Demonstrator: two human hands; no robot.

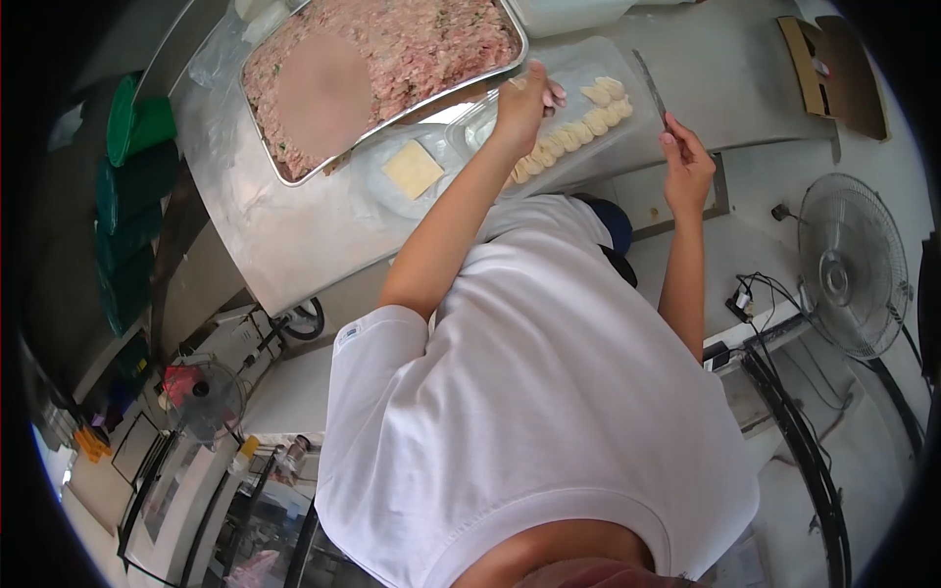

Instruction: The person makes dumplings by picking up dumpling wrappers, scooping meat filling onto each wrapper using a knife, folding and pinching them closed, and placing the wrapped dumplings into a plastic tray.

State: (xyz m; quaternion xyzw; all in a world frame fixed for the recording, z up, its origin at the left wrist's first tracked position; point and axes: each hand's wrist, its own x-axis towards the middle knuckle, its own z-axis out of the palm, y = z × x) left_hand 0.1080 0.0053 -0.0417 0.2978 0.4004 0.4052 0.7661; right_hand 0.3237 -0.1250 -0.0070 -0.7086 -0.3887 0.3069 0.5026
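Note:
My left hand [527, 106] is raised over a clear plastic tray, its fingers curled together. Whatever is inside them is hidden. Below and beside it, folded wontons [571, 135] lie in rows in the clear tray [595, 61]. My right hand [688, 162], off to the right at the table's front edge, grips a long thin spatula [649, 83] pointing up and away. A stack of square yellowish wrappers [413, 169] rests on plastic left of my left forearm. Farther back stands a large metal tray [522, 51] filled with minced meat [421, 49] flecked with green.
The trays stand on a metal table [284, 245]. An open cardboard box [818, 73] is at its far right. A standing fan [838, 269] with loose cables [769, 289] is on my right. Green rolled items [137, 122] hang at the left, and another fan [203, 397] is lower left.

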